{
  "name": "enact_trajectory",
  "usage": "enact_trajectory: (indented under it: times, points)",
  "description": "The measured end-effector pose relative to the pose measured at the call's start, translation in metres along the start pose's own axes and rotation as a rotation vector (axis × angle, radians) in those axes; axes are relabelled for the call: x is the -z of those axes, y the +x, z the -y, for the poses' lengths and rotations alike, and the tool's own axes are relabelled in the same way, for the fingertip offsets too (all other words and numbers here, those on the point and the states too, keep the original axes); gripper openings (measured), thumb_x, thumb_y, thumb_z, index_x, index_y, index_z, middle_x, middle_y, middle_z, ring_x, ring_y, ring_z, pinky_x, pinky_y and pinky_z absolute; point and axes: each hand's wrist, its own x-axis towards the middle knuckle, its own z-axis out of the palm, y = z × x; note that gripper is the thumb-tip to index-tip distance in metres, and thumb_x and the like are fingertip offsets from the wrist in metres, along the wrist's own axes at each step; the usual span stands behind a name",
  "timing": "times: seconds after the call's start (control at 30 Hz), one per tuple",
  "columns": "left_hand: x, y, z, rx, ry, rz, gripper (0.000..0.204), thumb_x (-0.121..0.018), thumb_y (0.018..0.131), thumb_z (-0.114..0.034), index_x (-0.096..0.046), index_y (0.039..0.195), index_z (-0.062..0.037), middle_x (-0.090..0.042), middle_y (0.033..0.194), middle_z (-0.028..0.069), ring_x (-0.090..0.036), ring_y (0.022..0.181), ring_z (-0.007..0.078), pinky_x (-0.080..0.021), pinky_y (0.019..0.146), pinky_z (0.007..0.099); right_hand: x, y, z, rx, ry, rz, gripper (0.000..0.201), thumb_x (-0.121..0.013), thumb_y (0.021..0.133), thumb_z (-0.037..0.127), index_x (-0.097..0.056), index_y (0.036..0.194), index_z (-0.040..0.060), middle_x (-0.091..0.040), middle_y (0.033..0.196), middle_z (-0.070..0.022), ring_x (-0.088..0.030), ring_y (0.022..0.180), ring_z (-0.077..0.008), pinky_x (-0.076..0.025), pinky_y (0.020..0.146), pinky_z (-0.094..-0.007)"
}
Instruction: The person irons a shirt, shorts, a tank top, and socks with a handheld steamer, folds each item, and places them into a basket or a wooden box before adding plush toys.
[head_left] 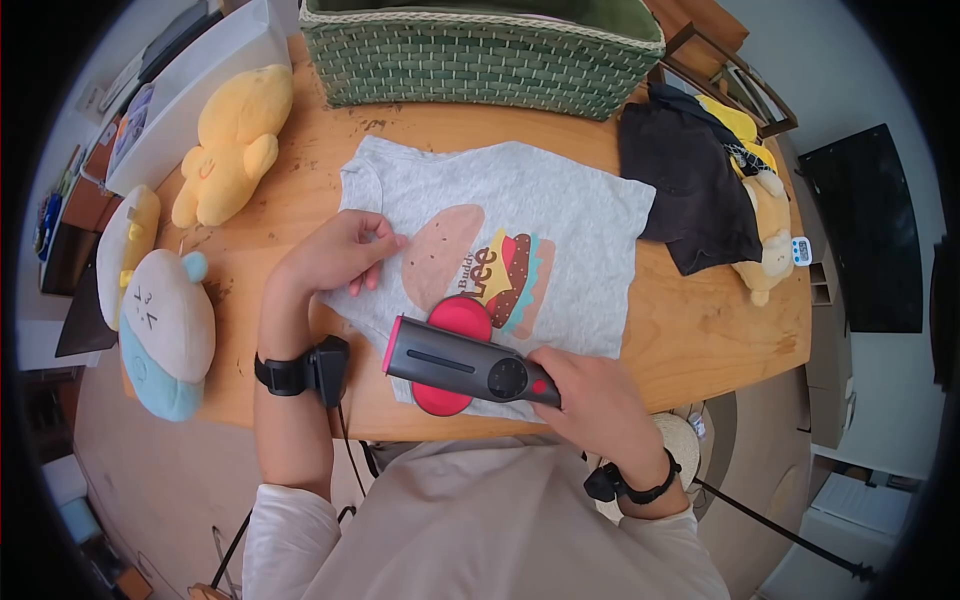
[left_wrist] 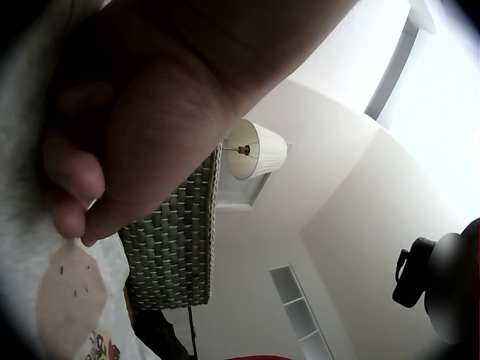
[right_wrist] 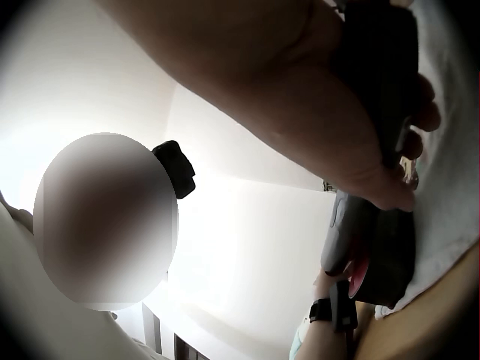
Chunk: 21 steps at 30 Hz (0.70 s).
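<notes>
The shirt (head_left: 585, 215), light grey with a burger print and the word "Lee", lies spread on the wooden desk (head_left: 725, 335). Across its near part sits the handheld steamer (head_left: 450, 362), dark grey, with a pink end, a round dial panel and a red button. A pinkish-red disc shows on both sides of the steamer's body. Contact between the steamer's underside and the fabric cannot be confirmed.

The right hand (head_left: 605, 405) is wrapped round the steamer's handle at the near edge of the shirt. The left hand (head_left: 335, 250) is at the shirt's left side, beside the bun of the print, fingers bent and fingertips drawn together, pinching the fabric. Both wrists carry black straps with devices.

To the right of the shirt, meeting its edge, a black garment (head_left: 685, 170) lies bunched, with yellow cloth (head_left: 732, 120) behind it. Further right are a tan plush toy (head_left: 772, 225) and a small blue-and-white timer (head_left: 801, 251). Beyond the shirt stands a green woven basket (head_left: 480, 65). Well to the left of the shirt are a yellow plush toy (head_left: 240, 130), a white-and-blue plush toy (head_left: 170, 330), a white-and-yellow plush toy (head_left: 128, 235) and a white bin (head_left: 222, 85).
</notes>
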Motion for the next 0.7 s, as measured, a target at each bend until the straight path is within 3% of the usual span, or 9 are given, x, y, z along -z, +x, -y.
enact_trajectory:
  times: [0.27, 0.7]
  points:
    - [-0.003, 0.000, -0.001, 0.014, 0.001, -0.044, 0.027, -0.066, 0.099, -0.029, -0.058, 0.083, -0.0078, -0.056, 0.056, -0.0021, -0.046, 0.041, 0.0055, -0.036, 0.040, 0.0237, 0.016, -0.026, -0.017, -0.128, 0.019, 0.036, 0.041, -0.077, 0.075, 0.011, -0.060, 0.112, 0.0112, -0.068, 0.091, -0.0100, -0.067, 0.087, -0.0340, -0.051, 0.071, -0.0443]
    - [-0.004, 0.000, -0.004, -0.006, 0.055, -0.045, 0.029, -0.065, 0.099, -0.029, -0.060, 0.083, -0.0055, -0.058, 0.057, 0.0004, -0.046, 0.042, 0.0069, -0.037, 0.041, 0.0248, 0.027, -0.068, -0.040, -0.272, 0.052, 0.012, 0.037, -0.077, 0.073, 0.015, -0.063, 0.108, 0.0138, -0.069, 0.087, -0.0071, -0.068, 0.082, -0.0317, -0.049, 0.067, -0.0417]
